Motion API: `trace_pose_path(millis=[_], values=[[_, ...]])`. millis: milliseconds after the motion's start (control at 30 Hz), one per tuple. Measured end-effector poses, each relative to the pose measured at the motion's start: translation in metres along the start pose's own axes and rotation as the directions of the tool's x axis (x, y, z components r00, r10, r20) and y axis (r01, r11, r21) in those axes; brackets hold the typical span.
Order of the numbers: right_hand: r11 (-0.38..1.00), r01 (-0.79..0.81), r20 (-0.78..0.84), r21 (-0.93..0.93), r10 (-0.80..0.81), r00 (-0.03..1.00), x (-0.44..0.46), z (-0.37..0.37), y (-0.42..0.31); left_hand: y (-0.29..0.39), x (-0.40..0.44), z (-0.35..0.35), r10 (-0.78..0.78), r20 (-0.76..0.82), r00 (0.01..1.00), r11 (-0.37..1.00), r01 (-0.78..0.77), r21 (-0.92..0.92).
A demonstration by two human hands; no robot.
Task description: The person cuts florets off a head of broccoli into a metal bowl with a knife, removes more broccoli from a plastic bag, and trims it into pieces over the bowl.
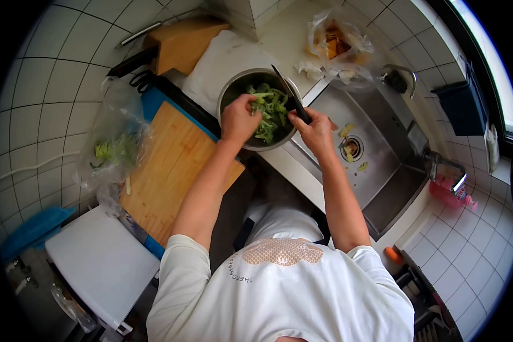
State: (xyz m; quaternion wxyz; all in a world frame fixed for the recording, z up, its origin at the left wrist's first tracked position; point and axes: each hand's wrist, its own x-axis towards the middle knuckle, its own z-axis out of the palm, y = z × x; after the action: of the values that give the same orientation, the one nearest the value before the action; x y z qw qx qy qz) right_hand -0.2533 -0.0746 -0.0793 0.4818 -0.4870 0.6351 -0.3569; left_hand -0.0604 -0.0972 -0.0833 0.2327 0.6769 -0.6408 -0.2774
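Observation:
A round metal bowl (229, 91) stands on the counter beside the sink, with pieces of green vegetable (269, 108) inside. Over its left part is my left hand (241, 118), fingers bent together at the edge of the greens; whether they pinch a piece is hidden. My right hand (315, 132) is at the bowl's right rim, closed round the black handle of a knife (287, 85). The blade points up and to the left, above the bowl.
A wooden cutting board (171, 165) lies left of the bowl, beside a plastic bag of greens (117, 149). Right is the steel sink (376, 154) with peelings by its drain. Another plastic bag (339, 45) lies behind, a knife block (182, 45) at back left.

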Motion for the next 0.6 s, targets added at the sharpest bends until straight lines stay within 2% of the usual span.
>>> trace_pose_path(millis=[33, 67, 100, 167, 200, 233, 267, 300, 367, 433, 500, 600], values=[[1.000, -0.001, -0.002, 0.014, 0.001, 1.000, -0.001, -0.001, 0.000, -0.001, 0.002, -0.005, -0.110, 0.016, 0.994, 0.980, 0.111, -0.168], [1.000, -0.004, -0.002, 0.016, 0.004, 1.000, -0.001, -0.001, 0.002, -0.002, 0.006, -0.009, -0.109, -0.026, 0.994, 0.949, 0.096, -0.301], [1.000, 0.006, -0.008, 0.014, -0.006, 1.000, 0.000, 0.000, 0.005, -0.006, 0.012, -0.012, -0.163, 0.022, 0.986, 0.892, 0.157, -0.423], [1.000, 0.016, -0.012, 0.014, -0.016, 1.000, 0.000, 0.000, 0.007, -0.010, 0.014, -0.011, -0.183, 0.047, 0.982, 0.724, 0.167, -0.670], [1.000, 0.010, -0.006, 0.027, -0.010, 1.000, 0.000, 0.000, 0.006, -0.007, 0.014, -0.017, -0.183, 0.046, 0.982, 0.725, 0.166, -0.669], [0.999, 0.003, -0.002, 0.038, -0.003, 1.000, 0.000, 0.000, 0.005, -0.005, 0.013, -0.027, -0.078, 0.024, 0.997, 0.918, 0.081, -0.388], [0.999, 0.002, -0.003, 0.039, -0.002, 1.000, 0.000, -0.001, 0.005, -0.003, 0.011, -0.032, 0.030, 0.039, 0.999, 0.998, -0.028, -0.064], [0.999, -0.008, 0.007, 0.036, 0.007, 1.000, -0.001, -0.002, 0.004, -0.003, 0.008, -0.031, 0.031, 0.040, 0.999, 0.998, -0.029, -0.064], [0.999, -0.017, 0.020, 0.034, 0.016, 1.000, 0.000, -0.001, 0.006, -0.007, 0.002, -0.028, 0.040, 0.326, 0.945, 0.929, -0.155, 0.336], [0.997, 0.039, -0.007, 0.062, -0.039, 0.999, 0.001, 0.002, 0.011, -0.004, -0.005, -0.018, 0.039, 0.361, 0.932, 0.907, -0.185, 0.379], [0.997, 0.044, -0.008, 0.058, -0.043, 0.999, 0.002, 0.002, 0.013, 0.000, -0.007, -0.009, 0.025, 0.360, 0.933, 0.928, -0.155, 0.338], [0.998, 0.033, -0.001, 0.045, -0.033, 0.999, 0.001, 0.000, 0.011, 0.000, -0.007, -0.005, 0.127, 0.344, 0.930, 0.921, -0.240, 0.307]])
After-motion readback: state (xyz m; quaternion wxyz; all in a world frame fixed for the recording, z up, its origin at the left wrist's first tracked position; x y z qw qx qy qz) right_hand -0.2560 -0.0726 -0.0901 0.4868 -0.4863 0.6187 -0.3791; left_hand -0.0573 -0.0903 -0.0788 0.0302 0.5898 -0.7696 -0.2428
